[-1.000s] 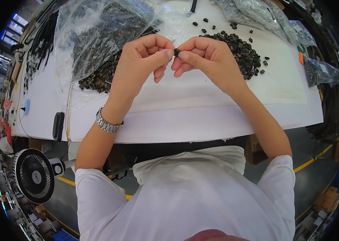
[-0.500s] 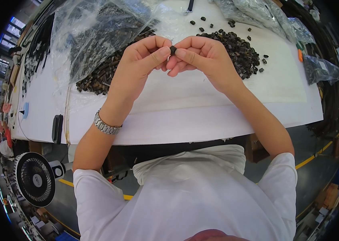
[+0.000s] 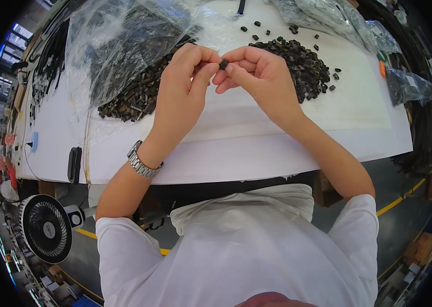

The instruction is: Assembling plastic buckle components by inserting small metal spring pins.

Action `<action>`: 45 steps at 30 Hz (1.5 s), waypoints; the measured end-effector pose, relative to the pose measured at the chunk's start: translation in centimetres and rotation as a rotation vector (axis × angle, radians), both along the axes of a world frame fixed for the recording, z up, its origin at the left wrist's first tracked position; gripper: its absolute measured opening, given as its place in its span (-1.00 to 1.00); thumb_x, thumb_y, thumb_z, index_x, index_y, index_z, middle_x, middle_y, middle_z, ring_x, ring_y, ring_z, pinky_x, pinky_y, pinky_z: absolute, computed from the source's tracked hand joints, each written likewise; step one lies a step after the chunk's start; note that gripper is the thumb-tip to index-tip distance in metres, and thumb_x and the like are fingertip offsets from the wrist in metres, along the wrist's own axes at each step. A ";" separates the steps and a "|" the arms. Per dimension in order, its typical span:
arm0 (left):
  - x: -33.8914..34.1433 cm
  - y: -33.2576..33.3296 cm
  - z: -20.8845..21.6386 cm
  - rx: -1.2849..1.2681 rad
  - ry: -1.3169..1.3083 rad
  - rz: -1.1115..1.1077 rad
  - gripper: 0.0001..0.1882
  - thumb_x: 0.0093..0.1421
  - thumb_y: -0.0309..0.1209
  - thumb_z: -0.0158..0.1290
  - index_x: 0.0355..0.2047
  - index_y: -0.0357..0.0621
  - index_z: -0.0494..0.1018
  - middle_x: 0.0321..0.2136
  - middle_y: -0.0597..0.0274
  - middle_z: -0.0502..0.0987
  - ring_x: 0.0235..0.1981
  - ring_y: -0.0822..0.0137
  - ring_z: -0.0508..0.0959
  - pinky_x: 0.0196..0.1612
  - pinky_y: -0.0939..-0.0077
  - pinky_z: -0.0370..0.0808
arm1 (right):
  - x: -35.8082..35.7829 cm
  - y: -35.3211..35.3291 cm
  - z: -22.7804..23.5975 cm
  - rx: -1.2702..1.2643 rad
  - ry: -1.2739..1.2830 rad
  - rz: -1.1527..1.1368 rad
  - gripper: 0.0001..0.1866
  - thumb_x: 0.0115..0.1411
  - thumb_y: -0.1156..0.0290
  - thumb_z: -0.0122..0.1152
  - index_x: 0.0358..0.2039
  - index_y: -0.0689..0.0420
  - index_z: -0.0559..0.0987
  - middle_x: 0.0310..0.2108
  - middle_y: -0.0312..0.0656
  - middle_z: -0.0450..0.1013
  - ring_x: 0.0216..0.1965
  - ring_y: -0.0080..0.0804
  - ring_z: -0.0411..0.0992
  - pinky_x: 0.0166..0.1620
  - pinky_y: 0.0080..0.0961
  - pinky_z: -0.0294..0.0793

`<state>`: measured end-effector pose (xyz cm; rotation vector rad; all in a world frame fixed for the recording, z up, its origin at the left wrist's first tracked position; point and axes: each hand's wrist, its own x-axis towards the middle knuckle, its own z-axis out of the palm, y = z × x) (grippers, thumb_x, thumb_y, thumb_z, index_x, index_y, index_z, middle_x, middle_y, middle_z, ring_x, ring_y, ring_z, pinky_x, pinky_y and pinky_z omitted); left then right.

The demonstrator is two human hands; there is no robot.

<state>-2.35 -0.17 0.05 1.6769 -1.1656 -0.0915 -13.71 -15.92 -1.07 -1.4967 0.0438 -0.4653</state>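
A small dark block-like piece (image 3: 223,64) is pinched between my two hands above the white table. My left hand (image 3: 188,82), with a metal watch on the wrist, has thumb and index fingertips against its left side. From the right, the thumb and fingers of my right hand (image 3: 264,79) grip the same piece. A pile of similar small dark pieces (image 3: 305,66) lies just beyond my right hand. To the left, another pile of brownish-black pieces (image 3: 131,97) is partly covered by a clear plastic bag (image 3: 119,46). My fingers hide the fine shape of the held piece.
Several loose pieces lie around the right pile. More clear bags (image 3: 323,18) rest at the far right. A black oblong object (image 3: 74,165) sits near the table's left front edge, with a fan (image 3: 47,228) below it. Dark strips (image 3: 52,61) lie at the far left.
My left wrist has turned and shifted slightly right, and my left thumb has drawn back a little from the right hand. The small piece has turned and moved slightly right.
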 end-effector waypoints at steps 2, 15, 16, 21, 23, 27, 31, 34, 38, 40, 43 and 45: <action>-0.1 0.1 -0.1 -0.016 -0.179 0.056 -0.91 0.44 -0.50 0.09 -0.15 -0.29 0.52 -0.24 0.34 0.50 -0.28 0.50 0.51 -0.17 0.57 0.47 | 0.0 0.2 0.4 -0.003 -0.010 0.008 -0.77 0.44 0.55 0.09 -0.03 0.44 0.60 -0.24 0.04 0.69 -0.25 -0.36 0.72 -0.11 -0.51 0.73; -0.1 0.0 0.4 -0.077 -0.131 -0.026 -0.96 0.33 -0.58 0.16 -0.24 -0.28 0.52 -0.31 0.17 0.53 -0.33 0.28 0.56 -0.19 0.43 0.53 | -0.4 -1.4 -0.2 0.275 0.079 0.234 -0.75 0.47 0.42 0.13 -0.09 0.38 0.61 -0.32 -0.10 0.65 -0.35 -0.43 0.66 -0.16 -0.49 0.73; -0.1 0.0 0.4 -0.051 -0.183 -0.017 -0.97 0.33 -0.57 0.15 -0.24 -0.28 0.52 -0.32 0.17 0.52 -0.33 0.27 0.56 -0.19 0.43 0.53 | -0.4 -1.6 -0.3 0.344 0.097 0.285 -0.75 0.47 0.42 0.13 -0.09 0.38 0.61 -0.32 -0.10 0.65 -0.35 -0.44 0.65 -0.15 -0.49 0.73; 0.4 0.1 0.2 0.050 -0.273 -0.034 -0.96 0.42 -0.56 0.09 -0.18 -0.29 0.51 -0.27 0.30 0.53 -0.31 0.49 0.56 -0.17 0.58 0.51 | -0.6 -1.2 0.1 0.339 0.138 0.246 -0.76 0.46 0.43 0.12 -0.08 0.39 0.61 -0.30 -0.08 0.66 -0.34 -0.43 0.66 -0.13 -0.47 0.74; 0.4 0.1 0.3 0.034 0.087 -0.090 -0.92 0.40 -0.51 0.14 -0.18 -0.28 0.56 -0.28 0.23 0.56 -0.33 0.36 0.59 -0.17 0.48 0.55 | -0.6 -1.1 0.3 0.178 0.110 0.139 -0.76 0.46 0.48 0.10 -0.07 0.42 0.60 -0.27 -0.03 0.67 -0.30 -0.39 0.68 -0.12 -0.46 0.75; 0.3 0.2 0.7 0.058 0.144 -0.095 -0.88 0.41 -0.48 0.15 -0.15 -0.30 0.57 -0.26 0.23 0.57 -0.34 0.39 0.60 -0.16 0.50 0.56 | -0.6 -0.5 0.8 0.089 0.104 0.103 -0.76 0.44 0.53 0.07 -0.06 0.45 0.59 -0.25 0.02 0.67 -0.27 -0.35 0.70 -0.11 -0.45 0.75; 0.2 0.3 0.4 0.032 0.149 -0.085 -0.90 0.38 -0.50 0.15 -0.16 -0.30 0.55 -0.26 0.20 0.57 -0.29 0.35 0.60 -0.14 0.47 0.57 | -0.6 -0.6 1.0 0.130 0.080 0.130 -0.76 0.43 0.55 0.07 -0.04 0.46 0.59 -0.24 0.04 0.67 -0.25 -0.31 0.71 -0.09 -0.43 0.76; 0.2 0.2 0.2 -0.003 -0.068 -0.066 -0.94 0.38 -0.55 0.12 -0.18 -0.29 0.53 -0.28 0.23 0.54 -0.28 0.39 0.57 -0.14 0.51 0.55 | -0.9 -0.4 1.3 0.151 0.080 0.135 -0.75 0.43 0.54 0.08 -0.03 0.46 0.59 -0.24 0.03 0.67 -0.25 -0.30 0.71 -0.08 -0.42 0.76; 0.1 0.1 0.0 -0.027 -0.176 -0.072 -0.92 0.36 -0.59 0.11 -0.15 -0.27 0.52 -0.27 0.23 0.50 -0.26 0.38 0.56 -0.11 0.48 0.57 | -0.7 -0.7 1.0 0.121 0.067 0.151 -0.71 0.48 0.41 0.16 -0.03 0.44 0.60 -0.24 -0.01 0.66 -0.25 -0.29 0.71 -0.08 -0.42 0.76; -0.2 0.0 0.2 -0.036 -0.110 -0.111 -0.90 0.35 -0.60 0.12 -0.14 -0.26 0.53 -0.27 0.23 0.49 -0.24 0.39 0.58 -0.09 0.48 0.59 | -0.8 -0.9 1.0 0.078 0.065 0.142 -0.67 0.52 0.32 0.18 -0.05 0.41 0.62 -0.24 -0.02 0.66 -0.25 -0.30 0.71 -0.09 -0.43 0.76; 0.1 0.3 0.6 -0.039 -0.066 -0.171 -0.89 0.34 -0.59 0.14 -0.14 -0.25 0.53 -0.26 0.25 0.49 -0.24 0.41 0.57 -0.09 0.50 0.60 | -0.9 -0.9 1.4 0.046 0.080 0.156 -0.68 0.52 0.33 0.17 -0.05 0.40 0.62 -0.24 -0.02 0.66 -0.27 -0.31 0.71 -0.12 -0.44 0.75; 0.3 0.3 0.5 -0.018 -0.072 -0.169 -0.88 0.33 -0.58 0.15 -0.14 -0.25 0.53 -0.25 0.27 0.49 -0.22 0.43 0.57 -0.08 0.51 0.61 | -0.7 -1.2 1.1 0.035 0.085 0.173 -0.69 0.52 0.33 0.17 -0.06 0.40 0.62 -0.24 -0.02 0.66 -0.29 -0.32 0.70 -0.13 -0.45 0.74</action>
